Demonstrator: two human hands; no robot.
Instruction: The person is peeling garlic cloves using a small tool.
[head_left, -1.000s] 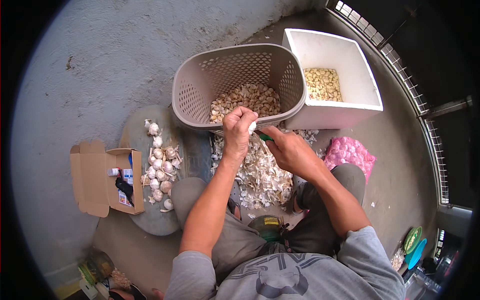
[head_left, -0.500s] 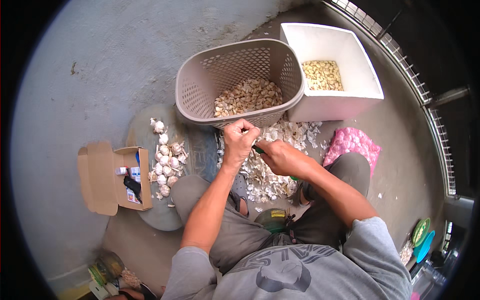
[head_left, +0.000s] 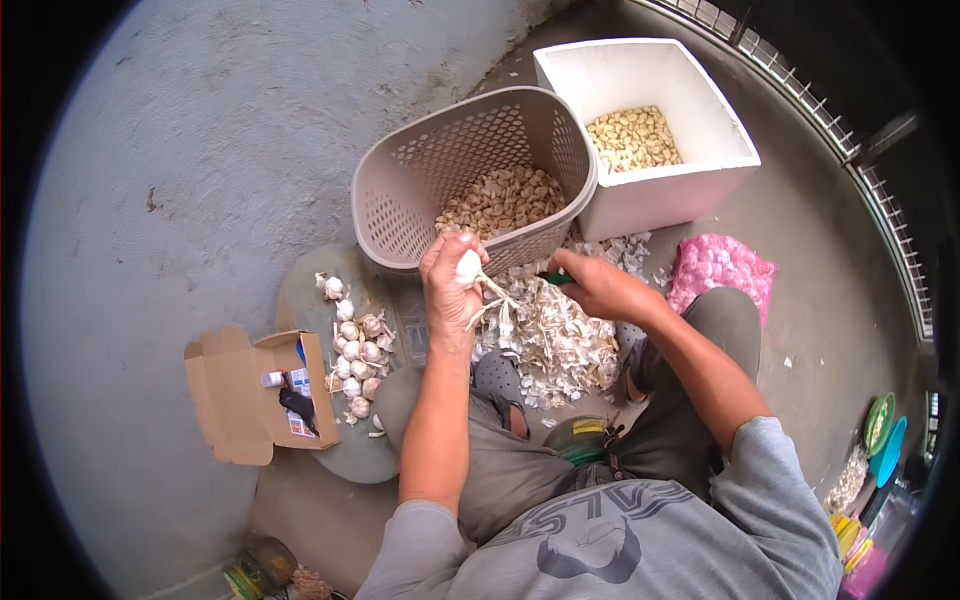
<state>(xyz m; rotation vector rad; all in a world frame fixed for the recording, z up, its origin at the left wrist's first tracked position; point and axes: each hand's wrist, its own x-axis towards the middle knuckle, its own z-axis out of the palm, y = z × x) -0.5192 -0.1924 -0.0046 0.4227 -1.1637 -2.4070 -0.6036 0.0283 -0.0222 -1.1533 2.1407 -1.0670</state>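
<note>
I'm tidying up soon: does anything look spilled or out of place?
Yes, the loose garlic skins. They lie heaped on the bare floor in front of the basket, with scraps strewn near the white box. They look spilled because no container holds them.

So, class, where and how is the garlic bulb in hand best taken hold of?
Probably around the plump body of the garlic bulb, coming from the left, where the left grip sits: that part is rounded, while the thin strands trail rightward and likely offer less hold.
</note>
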